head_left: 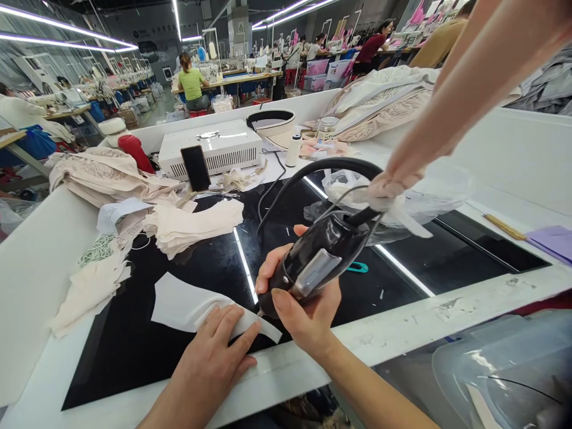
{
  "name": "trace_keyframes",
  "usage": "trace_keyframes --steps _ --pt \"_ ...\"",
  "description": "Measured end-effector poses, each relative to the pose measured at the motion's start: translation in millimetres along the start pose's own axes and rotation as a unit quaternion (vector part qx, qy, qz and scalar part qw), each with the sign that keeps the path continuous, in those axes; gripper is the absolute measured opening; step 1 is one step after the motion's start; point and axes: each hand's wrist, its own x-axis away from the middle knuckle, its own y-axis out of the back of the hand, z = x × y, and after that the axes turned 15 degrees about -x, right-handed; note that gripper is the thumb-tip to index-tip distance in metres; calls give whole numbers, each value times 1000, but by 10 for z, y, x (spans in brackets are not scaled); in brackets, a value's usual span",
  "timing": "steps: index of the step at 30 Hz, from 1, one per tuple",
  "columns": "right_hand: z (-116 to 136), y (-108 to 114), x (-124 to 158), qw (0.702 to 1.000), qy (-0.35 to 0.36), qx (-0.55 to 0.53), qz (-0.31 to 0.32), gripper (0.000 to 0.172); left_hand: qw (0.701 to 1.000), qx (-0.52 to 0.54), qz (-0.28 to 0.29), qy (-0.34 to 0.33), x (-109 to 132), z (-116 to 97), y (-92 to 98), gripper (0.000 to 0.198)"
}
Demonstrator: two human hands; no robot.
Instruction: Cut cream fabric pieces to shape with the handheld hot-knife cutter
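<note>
My right hand point(300, 301) is wrapped round a black handheld electric tool point(315, 259) with a thick black cord point(313, 170) curving up behind it. The tool's tip rests at the edge of a white fabric piece point(187, 304) lying on the glossy black work surface point(134, 339). My left hand point(214, 351) lies flat with fingers stretched out, pressing down the near edge of that fabric piece. Another person's arm point(451, 101) reaches in from the upper right, its hand point(393, 182) over clear plastic bags point(429, 196) just behind the tool.
Stacks of beige fabric pieces point(192, 226) and lace garments point(102, 173) lie at the left. A white box machine point(214, 146) with a phone point(195, 168) leaning on it stands behind. A white thread spool point(293, 150), teal clip point(357, 267) and purple paper point(552, 238) are around. Workers sit in the background.
</note>
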Motion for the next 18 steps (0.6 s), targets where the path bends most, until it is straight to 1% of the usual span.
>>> trace_keyframes --steps 3,7,11,14,16,18 --pt "-6 11 17 1000 5 10 5 43 1000 3 -8 -2 -17 -8 14 43" --pt "-25 15 11 1000 4 22 12 36 1000 6 -13 4 -22 -23 20 47" --pt "-48 -12 -17 1000 1 -1 9 39 1000 15 -5 15 -33 -32 38 46" --pt "-70 -33 -28 1000 3 -17 17 36 1000 17 -2 16 -47 -33 49 46" --pt "-80 -38 -27 1000 -2 -12 22 35 1000 15 -4 14 -51 -34 47 48" --pt "-85 -39 -25 1000 -12 1 13 34 1000 11 -7 11 -48 -35 36 51"
